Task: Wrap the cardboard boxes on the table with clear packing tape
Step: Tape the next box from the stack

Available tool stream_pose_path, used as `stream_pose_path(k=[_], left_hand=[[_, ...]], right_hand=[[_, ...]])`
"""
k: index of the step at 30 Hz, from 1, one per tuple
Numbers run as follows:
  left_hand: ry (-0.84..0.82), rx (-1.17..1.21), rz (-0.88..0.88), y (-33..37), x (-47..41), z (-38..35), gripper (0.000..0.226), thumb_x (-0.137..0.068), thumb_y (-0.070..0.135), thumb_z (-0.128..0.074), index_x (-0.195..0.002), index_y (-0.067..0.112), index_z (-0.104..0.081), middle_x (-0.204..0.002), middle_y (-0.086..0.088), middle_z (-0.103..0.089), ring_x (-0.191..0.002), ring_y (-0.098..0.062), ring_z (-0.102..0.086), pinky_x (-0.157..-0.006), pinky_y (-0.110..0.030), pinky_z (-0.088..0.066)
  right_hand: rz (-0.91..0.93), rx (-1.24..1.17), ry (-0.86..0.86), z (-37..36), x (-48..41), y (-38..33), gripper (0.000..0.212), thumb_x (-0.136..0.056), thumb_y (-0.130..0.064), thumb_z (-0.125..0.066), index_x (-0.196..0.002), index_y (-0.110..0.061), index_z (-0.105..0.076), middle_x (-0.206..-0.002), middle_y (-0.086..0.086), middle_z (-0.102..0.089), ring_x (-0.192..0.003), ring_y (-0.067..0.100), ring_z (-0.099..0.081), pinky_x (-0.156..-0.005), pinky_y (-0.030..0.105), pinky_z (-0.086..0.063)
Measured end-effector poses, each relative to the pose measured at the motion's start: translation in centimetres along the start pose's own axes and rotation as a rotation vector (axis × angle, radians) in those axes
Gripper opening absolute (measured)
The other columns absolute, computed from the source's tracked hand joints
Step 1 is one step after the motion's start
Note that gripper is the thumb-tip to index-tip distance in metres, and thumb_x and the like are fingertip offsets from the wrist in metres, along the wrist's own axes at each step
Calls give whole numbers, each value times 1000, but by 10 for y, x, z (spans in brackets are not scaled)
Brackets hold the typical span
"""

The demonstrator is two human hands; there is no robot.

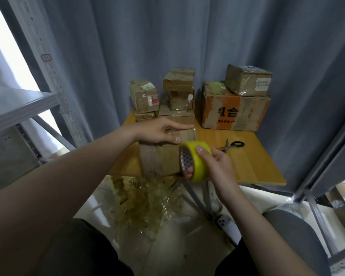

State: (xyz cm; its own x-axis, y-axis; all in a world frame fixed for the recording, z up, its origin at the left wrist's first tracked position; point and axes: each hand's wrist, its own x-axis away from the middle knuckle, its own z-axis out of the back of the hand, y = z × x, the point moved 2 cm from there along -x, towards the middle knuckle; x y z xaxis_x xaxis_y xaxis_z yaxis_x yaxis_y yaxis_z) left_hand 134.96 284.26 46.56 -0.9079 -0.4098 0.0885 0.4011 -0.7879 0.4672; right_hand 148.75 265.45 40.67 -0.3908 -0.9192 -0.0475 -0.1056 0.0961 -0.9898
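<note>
Brown cardboard box (159,160), the one you are wrapping, stands at the near edge of the pale wooden table (247,156), directly under your left hand (159,132). That hand lies flat on its top with fingers straight, probably to pin it so the pull of the tape cannot drag it off. Your right hand (217,164) grasps the yellowish roll of clear packing tape (199,166), thumb on the outer face and fingers hooked through the core, likely so the roll can turn as tape pays out. The box sits just left of that grip, its right front corner touching or nearly touching the roll; I cannot tell which. Black-handled scissors (232,145) lie just beyond the grip, presumably ready for cutting, and the other cardboard boxes (233,112) are stacked well beyond it.
</note>
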Motion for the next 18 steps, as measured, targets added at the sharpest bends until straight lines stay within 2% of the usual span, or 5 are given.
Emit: stream_pose_path(k=[5, 9, 12, 14, 18], left_hand=[[2, 217, 120, -18, 2, -6, 46, -96, 58, -60, -141, 60, -50, -154, 18, -47, -139, -9, -45, -113, -33, -36], [233, -88, 359, -30, -11, -5, 40, -95, 52, -67, -129, 30, -72, -125, 7, -71, -117, -19, -64, -96, -37, -52], [75, -72, 381, -21, -16, -15, 85, -77, 60, -80, -147, 21, -52, -140, 2, -60, -128, -20, -57, -107, -39, -48], [-69, -21, 348, -10, -15, -30, 90, -71, 63, -84, -142, 23, -44, -139, 7, -52, -128, -16, -50, -112, -38, -42], [66, -241, 392, -9, -12, -51, 116, -65, 74, -79, -157, 28, -26, -161, 3, -31, -148, -27, -28, -119, -58, -23]], right_hand=[[223, 60, -66, 0, -1, -18, 13, -102, -4, -55, -112, 0, -63, -69, -8, -73, -62, 0, -67, -60, 14, -50], [228, 205, -19, -10, -34, -11, 6, -101, -27, -64, -106, -25, -67, -84, -22, -75, -79, -5, -68, -71, 17, -50], [232, 282, -43, -18, -60, -4, 7, -102, -31, -63, -108, -30, -66, -89, -25, -76, -86, -5, -71, -73, 12, -51], [243, 264, -15, -19, -70, 0, 10, -103, -32, -62, -108, -27, -68, -89, -21, -77, -86, -2, -71, -74, 14, -53], [249, 280, 1, -18, -76, 9, 12, -103, -34, -61, -107, -26, -69, -89, -19, -77, -86, -2, -71, -73, 14, -53]])
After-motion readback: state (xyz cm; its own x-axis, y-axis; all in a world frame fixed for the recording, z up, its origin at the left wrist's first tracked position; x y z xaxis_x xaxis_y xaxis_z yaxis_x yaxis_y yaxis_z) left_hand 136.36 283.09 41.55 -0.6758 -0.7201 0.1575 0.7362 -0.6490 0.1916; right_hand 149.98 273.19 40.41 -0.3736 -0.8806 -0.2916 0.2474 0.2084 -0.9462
